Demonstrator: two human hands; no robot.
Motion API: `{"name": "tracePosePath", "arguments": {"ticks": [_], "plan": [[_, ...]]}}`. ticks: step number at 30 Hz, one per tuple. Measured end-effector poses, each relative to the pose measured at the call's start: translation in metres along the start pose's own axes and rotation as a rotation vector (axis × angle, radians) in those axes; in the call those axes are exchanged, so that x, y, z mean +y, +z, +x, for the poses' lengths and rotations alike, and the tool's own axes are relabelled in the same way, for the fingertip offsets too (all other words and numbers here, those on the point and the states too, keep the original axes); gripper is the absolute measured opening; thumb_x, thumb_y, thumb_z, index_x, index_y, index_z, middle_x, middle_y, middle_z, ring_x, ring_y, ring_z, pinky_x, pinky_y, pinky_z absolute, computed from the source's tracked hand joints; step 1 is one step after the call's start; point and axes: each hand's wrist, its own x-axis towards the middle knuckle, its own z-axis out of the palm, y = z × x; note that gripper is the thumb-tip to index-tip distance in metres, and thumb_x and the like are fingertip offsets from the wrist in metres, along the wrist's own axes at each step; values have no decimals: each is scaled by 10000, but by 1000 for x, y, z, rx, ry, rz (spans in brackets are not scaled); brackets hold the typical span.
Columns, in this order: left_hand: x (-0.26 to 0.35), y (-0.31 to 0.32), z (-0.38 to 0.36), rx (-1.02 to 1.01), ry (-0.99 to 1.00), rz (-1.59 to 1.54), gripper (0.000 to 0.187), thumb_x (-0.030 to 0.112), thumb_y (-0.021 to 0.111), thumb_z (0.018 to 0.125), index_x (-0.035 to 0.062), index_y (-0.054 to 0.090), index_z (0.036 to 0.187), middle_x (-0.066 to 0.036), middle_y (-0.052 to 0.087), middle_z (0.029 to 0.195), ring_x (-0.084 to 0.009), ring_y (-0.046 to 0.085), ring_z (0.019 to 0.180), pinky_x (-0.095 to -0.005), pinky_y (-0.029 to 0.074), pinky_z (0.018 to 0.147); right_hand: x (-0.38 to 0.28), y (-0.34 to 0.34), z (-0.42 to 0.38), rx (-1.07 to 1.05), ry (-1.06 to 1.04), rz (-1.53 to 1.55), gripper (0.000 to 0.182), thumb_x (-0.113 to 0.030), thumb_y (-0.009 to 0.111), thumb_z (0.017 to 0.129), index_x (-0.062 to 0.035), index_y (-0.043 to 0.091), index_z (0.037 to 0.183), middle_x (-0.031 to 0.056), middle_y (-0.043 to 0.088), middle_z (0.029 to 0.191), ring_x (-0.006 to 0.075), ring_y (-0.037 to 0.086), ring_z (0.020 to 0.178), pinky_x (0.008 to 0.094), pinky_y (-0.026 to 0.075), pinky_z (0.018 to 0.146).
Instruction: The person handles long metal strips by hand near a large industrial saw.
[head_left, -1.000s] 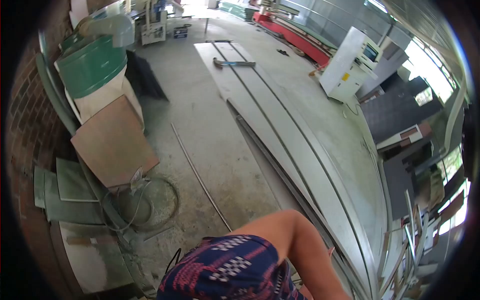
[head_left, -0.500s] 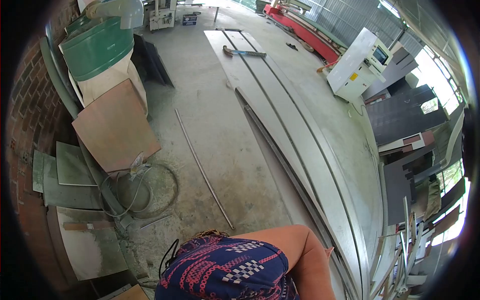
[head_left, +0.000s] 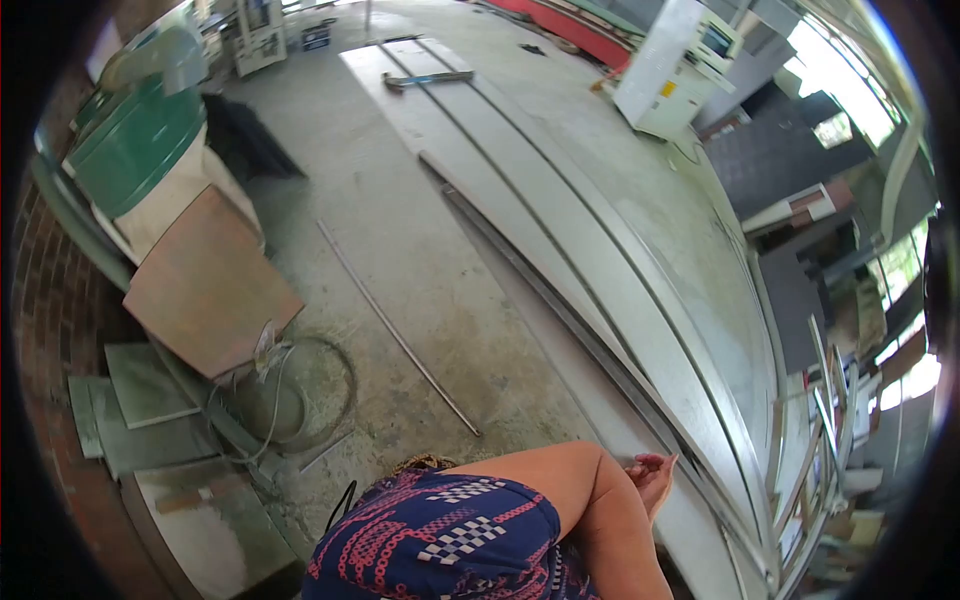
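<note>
My right hand (head_left: 653,480) shows just past a bent bare limb (head_left: 600,490), which hides its wrist and part of the palm. Its fingers are loosely curled and apart, with nothing visible in them. Close to the fingertips, on the right, lies a long dark metal profile (head_left: 560,302), slanting along a pale grey grooved panel (head_left: 590,270). The hand appears apart from the profile. Navy patterned cloth (head_left: 440,540) fills the bottom middle. My left hand is out of view.
A hammer (head_left: 428,79) lies across the panel's far end. A thin metal rod (head_left: 395,332) and coiled hose (head_left: 350,375) lie on the floor. A green dust collector (head_left: 140,150) stands left, a white machine cabinet (head_left: 660,80) at the far right, and scrap strips (head_left: 825,440) lean at right.
The view has shifted, so the dust collector and hammer sit further left in the picture. My right hand has come further into sight beyond the limb, away from the profile's edge.
</note>
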Motion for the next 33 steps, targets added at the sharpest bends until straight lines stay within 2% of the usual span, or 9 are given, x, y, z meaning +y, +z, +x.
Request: {"name": "tracePosePath", "arguments": {"ticks": [8, 10, 11, 13, 15, 23, 31, 32, 33], "plan": [[-25, -23, -9, 174, -174, -642, 589, 543, 319, 941, 87, 422, 1300, -102, 585, 639, -174, 590, 527, -300, 509, 464, -38, -66, -88, 86, -141, -159, 416, -407, 456, 942, -27, 580, 828, 91, 611, 742, 162, 571, 578, 302, 490, 534], [-32, -52, -32, 379, -231, -39, 478, 465, 407, 938, 97, 509, 1225, -39, 548, 653, -99, 523, 533, -254, 460, 480, -63, -104, -123, 201, -363, -410, 372, -361, 491, 935, -21, 587, 816, 85, 618, 750, 147, 568, 584, 282, 472, 540], [-44, -51, -37, 599, -423, -221, 430, 384, 490, 920, 80, 520, 1222, 14, 517, 693, -66, 493, 611, -225, 422, 520, -75, -118, -143, 297, -558, -582, 351, -339, 511, 929, -18, 592, 812, 83, 623, 756, 141, 567, 587, 272, 463, 543], [-69, -64, -61, 624, -624, 275, 426, 312, 553, 893, 73, 508, 1243, 32, 471, 733, -63, 429, 639, -220, 380, 538, -107, -139, -185, 409, -481, -199, 313, -308, 530, 922, -28, 592, 796, 74, 622, 749, 131, 569, 579, 268, 466, 558], [-99, -62, -90, 828, -718, 60, 394, 213, 558, 884, 29, 503, 1229, 17, 500, 690, -70, 431, 577, -220, 382, 511, -115, -187, -224, 558, -551, -299, 289, -299, 504, 940, -35, 585, 858, 74, 616, 766, 124, 577, 588, 257, 485, 550], [-128, -65, -175, 1062, -548, -83, 488, 392, 599, 860, 20, 521, 1166, -29, 590, 699, -114, 584, 588, -227, 443, 459, -93, -274, -324, 1402, -457, -503, 199, -225, 619, 855, -27, 600, 863, 52, 615, 717, 103, 581, 524, 227, 444, 456], [-152, -53, -213, 1159, -547, -203, 477, 371, 624, 844, 5, 528, 1135, -42, 597, 688, -123, 585, 565, -232, 452, 448, -36, -367, -438, 1806, -490, -337, 151, -177, 634, 832, -32, 605, 863, 39, 594, 659, 96, 573, 481, 221, 427, 374], [-156, -50, -207, 1177, -571, -197, 472, 367, 620, 848, 4, 527, 1134, -43, 596, 687, -126, 584, 563, -235, 452, 447, -24, -388, -456, 1856, -473, -325, 161, -173, 636, 826, -20, 605, 863, 47, 596, 659, 104, 575, 475, 229, 425, 368], [-235, -2, -129, 1217, -593, -185, 467, 364, 616, 851, 2, 527, 1133, -43, 595, 686, -128, 582, 561, -238, 451, 446, -15, -512, -523, 1885, -450, -316, 170, -169, 638, 820, -7, 606, 863, 55, 597, 659, 112, 577, 470, 237, 423, 363]]}}
